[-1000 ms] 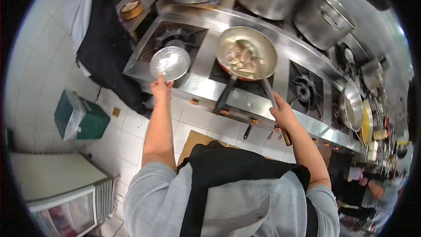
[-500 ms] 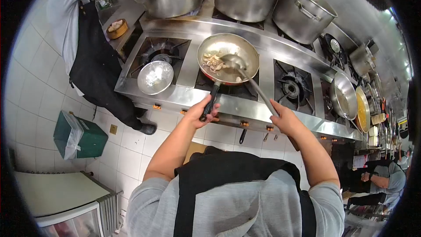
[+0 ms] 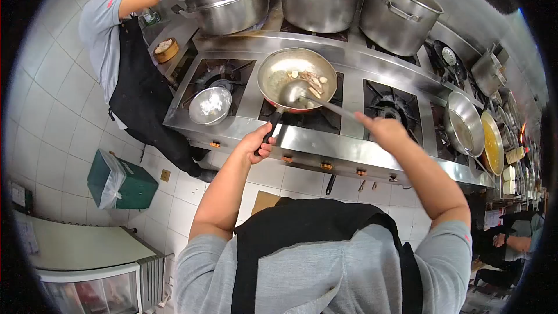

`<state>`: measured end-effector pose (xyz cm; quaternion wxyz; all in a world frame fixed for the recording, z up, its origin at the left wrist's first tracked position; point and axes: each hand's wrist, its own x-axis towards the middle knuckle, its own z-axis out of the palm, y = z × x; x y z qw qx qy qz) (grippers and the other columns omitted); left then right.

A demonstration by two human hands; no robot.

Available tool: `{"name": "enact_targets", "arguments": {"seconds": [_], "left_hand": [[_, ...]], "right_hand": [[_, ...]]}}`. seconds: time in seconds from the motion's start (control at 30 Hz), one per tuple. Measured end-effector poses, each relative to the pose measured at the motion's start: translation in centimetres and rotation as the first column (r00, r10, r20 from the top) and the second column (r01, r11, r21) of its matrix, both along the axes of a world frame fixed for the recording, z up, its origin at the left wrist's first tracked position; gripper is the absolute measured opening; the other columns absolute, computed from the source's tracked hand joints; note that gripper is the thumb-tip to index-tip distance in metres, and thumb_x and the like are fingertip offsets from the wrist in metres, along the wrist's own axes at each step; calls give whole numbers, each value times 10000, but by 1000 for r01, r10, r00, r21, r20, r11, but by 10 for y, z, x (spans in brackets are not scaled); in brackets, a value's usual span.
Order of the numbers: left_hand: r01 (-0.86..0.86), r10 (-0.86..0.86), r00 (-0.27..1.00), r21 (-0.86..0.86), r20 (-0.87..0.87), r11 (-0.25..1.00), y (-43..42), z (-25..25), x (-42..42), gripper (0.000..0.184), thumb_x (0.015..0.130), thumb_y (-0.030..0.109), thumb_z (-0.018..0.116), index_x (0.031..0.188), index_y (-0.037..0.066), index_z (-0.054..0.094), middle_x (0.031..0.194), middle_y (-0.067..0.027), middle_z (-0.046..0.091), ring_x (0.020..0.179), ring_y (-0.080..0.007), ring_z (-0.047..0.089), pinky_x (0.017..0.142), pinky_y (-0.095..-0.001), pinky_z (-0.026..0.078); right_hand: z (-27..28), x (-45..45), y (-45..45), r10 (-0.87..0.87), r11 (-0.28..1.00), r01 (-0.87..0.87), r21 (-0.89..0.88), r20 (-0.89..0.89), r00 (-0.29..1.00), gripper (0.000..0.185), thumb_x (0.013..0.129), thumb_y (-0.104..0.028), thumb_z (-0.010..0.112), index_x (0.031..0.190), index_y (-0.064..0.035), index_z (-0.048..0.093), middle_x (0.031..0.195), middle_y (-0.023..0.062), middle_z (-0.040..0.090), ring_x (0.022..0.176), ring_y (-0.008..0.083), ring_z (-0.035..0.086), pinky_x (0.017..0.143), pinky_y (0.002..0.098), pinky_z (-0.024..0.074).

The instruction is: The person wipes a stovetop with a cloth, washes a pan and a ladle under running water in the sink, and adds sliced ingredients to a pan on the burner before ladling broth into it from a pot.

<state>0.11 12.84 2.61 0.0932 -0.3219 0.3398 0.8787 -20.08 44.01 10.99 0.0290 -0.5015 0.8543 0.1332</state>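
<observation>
My left hand (image 3: 257, 142) is closed round the black handle of a frying pan (image 3: 273, 64), which sits over a stove burner. Sliced pale and brownish food pieces (image 3: 314, 83) lie on the right side of the pan. My right hand (image 3: 385, 129) grips the long handle of a metal ladle (image 3: 297, 91). The ladle's bowl rests low in the pan, near the handle side, and partly covers the food. Left of the pan, a metal bowl (image 3: 210, 106) with white residue or glare inside stands at the edge of another burner.
Large steel pots (image 3: 323, 0) line the back of the stove (image 3: 356, 125). A co-worker (image 3: 142, 81) stands at the left, arms raised to a stacked steamer pot (image 3: 232, 9). Further right are a wide steel pan (image 3: 463, 123) and a pan of yellow liquid (image 3: 492, 142). A green bin (image 3: 136, 185) stands on the floor.
The ladle's bowl has shifted toward the pan's handle side, and my right hand has risen to the right. The food has moved from the pan's left to its right. The co-worker's arms now reach the steamer.
</observation>
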Motion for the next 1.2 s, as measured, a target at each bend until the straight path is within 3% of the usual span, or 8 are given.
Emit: {"name": "enact_targets", "arguments": {"seconds": [0.13,0.27,0.43,0.7,0.9,0.97,1.07,1.2], "left_hand": [[-2,2,1000,-7,5,1000,4,4,0,225,880,366,524,891,179,399,659,12,453,401,-31,315,298,-153,221],[-35,35,999,-11,4,999,19,8,-1,227,876,367,532,1074,291,448,665,17,450,415,-30,320,307,-148,224],[-46,47,999,-45,17,998,30,9,-4,450,895,352,502,1288,446,304,671,19,447,446,-43,329,338,-152,235],[-77,77,997,12,19,997,28,2,-3,339,895,336,504,1202,448,412,672,17,438,423,-35,313,316,-145,229],[-38,44,999,184,-31,982,16,-2,-9,240,890,326,512,1095,440,463,678,13,435,426,-39,329,304,-147,246],[-79,85,996,181,-23,980,20,11,-13,147,881,347,522,1003,266,506,674,6,443,425,-37,331,298,-145,249],[-37,42,999,386,-3,922,8,20,-27,376,862,385,547,759,46,422,652,-6,454,426,-31,360,291,-142,269],[-79,83,997,302,-1,950,19,34,-30,258,880,365,524,867,117,459,647,-4,449,430,-31,361,299,-144,276]], "right_hand": [[25,-26,13,-31,999,32,9,-87,996,682,774,-8,468,1372,-266,267,805,151,595,702,298,618,610,403,504],[-36,-41,-3,-249,903,348,-254,352,902,662,743,-119,560,1352,-167,305,838,203,617,682,315,615,605,404,492],[19,40,-7,20,657,752,50,996,-84,567,778,-63,482,1329,-82,351,584,8,445,377,86,405,334,250,348],[24,54,4,-57,812,584,-9,994,95,605,788,-98,541,1354,-100,328,594,5,459,407,85,416,373,247,356],[-22,8,-38,-152,815,485,-317,690,708,633,715,-84,531,1325,-91,359,729,164,591,518,227,572,472,339,460],[-68,-25,-40,-2,764,249,-596,383,924,632,714,-72,519,1324,-96,357,812,214,609,638,293,614,543,368,487],[-42,-5,-49,-195,813,435,-386,523,830,631,724,-65,510,1332,-101,342,908,233,607,767,327,616,650,386,496],[-5,25,-48,-214,820,539,-194,769,602,608,755,-84,523,1336,-102,344,824,175,604,565,233,577,507,347,487]]}}
